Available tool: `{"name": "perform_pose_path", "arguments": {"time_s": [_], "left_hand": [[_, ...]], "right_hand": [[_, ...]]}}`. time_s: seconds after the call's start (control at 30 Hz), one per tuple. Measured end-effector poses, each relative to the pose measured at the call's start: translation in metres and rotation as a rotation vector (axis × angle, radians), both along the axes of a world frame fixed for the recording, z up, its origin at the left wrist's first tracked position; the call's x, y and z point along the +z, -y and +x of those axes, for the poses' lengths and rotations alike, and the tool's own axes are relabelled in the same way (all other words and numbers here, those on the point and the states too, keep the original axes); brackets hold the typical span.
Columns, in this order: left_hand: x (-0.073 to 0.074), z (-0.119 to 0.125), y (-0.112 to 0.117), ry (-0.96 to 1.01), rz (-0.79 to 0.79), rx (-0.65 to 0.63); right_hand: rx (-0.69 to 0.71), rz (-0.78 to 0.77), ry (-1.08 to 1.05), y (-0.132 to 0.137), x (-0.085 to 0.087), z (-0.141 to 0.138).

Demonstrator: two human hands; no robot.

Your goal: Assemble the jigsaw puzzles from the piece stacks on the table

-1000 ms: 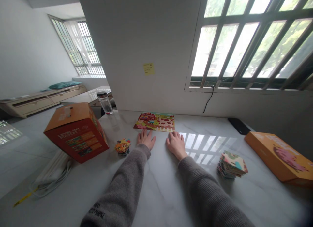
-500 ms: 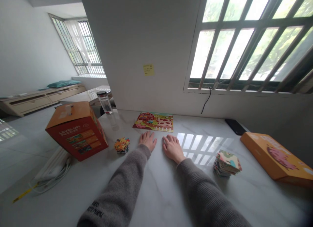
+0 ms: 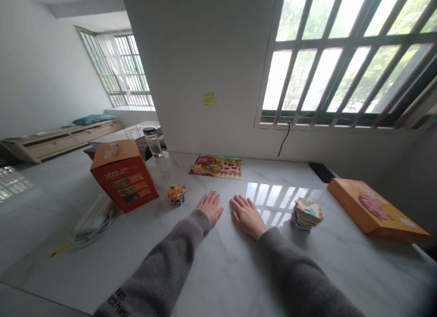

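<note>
Left hand (image 3: 210,208), right hand (image 3: 247,216) — flat — small puzzle stack (image 3: 176,194), tall puzzle stack (image 3: 306,214)

Daylight enters through the large barred window (image 3: 336,57) and the far window (image 3: 116,71), and the room reads bright and softly lit. The window panes are overexposed to near white. A barred patch of glare (image 3: 273,196) lies on the marble table top (image 3: 341,267), and a smaller one (image 3: 13,187) lies on the floor (image 3: 51,226). The left hand (image 3: 210,207) and right hand (image 3: 247,217) cast only faint, soft shadows. Wide-angle distortion bends straight lines toward the frame edges, and the lower right corner falls dark and blurred.
</note>
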State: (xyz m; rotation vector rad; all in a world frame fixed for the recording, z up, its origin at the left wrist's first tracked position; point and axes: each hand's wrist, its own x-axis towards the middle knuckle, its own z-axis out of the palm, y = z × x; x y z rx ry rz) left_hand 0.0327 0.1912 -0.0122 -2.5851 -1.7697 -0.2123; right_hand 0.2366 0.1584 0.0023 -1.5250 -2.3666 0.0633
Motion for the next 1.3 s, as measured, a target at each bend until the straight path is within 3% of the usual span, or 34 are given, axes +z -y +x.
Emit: {"name": "perform_pose_path", "arguments": {"time_s": [0.27, 0.47, 0.53, 0.67, 0.73, 0.9, 1.07, 1.3], "left_hand": [[0.029, -0.009, 0.041, 0.021, 0.037, -0.166], [0.027, -0.003, 0.055, 0.136, 0.025, -0.362], [0.024, -0.002, 0.054, 0.205, 0.008, -0.407], [0.018, -0.002, 0.049, 0.343, -0.003, -0.475], [0.017, -0.002, 0.048, 0.369, 0.007, -0.487], [0.015, -0.001, 0.046, 0.385, 0.02, -0.495], [0.015, 0.0, 0.047, 0.388, 0.006, -0.479], [0.015, 0.0, 0.047, 0.387, -0.003, -0.477]], "right_hand": [[0.073, 0.005, -0.025, 0.062, 0.009, 0.024], [0.194, -0.009, -0.069, 0.097, 0.018, 0.046], [0.179, 0.076, -0.116, 0.097, 0.031, 0.064], [-0.201, 0.418, -0.296, 0.084, 0.059, 0.122], [-0.298, 0.471, -0.328, 0.076, 0.064, 0.153], [-0.253, 0.357, -0.278, 0.062, 0.048, 0.198], [-0.206, 0.213, -0.263, 0.057, 0.039, 0.21], [-0.171, 0.209, -0.359, 0.055, 0.035, 0.217]]}}
